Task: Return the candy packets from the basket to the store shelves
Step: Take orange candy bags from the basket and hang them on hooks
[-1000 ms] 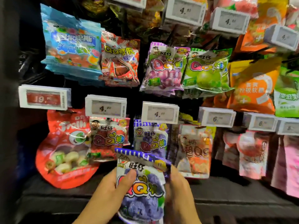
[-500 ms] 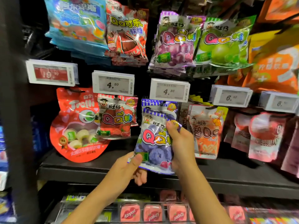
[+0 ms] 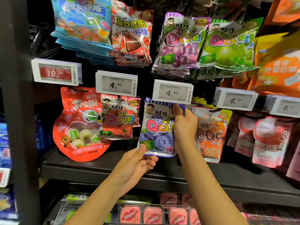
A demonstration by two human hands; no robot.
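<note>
- Head view: the right hand (image 3: 184,125) pinches the top edge of the blueberry candy packet (image 3: 156,127), its fingertips (image 3: 176,106) up by the header just under the 4.20 price tag (image 3: 172,91)
- The left hand (image 3: 138,161) is closed on the packet's bottom left corner, thumb in front and fingers behind, keeping it flat and facing out
- The packet hangs between the strawberry packet (image 3: 119,120) and the orange packet (image 3: 209,132), above the dark shelf ledge (image 3: 97,166); whether its hole is already on the peg I cannot tell, as the tag and fingers hide it
- To do this step well, I judge the upper hand should steer the header hole onto the peg while the lower hand holds the bag level, letting go only once it hangs freely
- Count: one packet in hand, two hands on it, five price tags in view on this row; two of them read 4.20
- The basket is not in view
</note>
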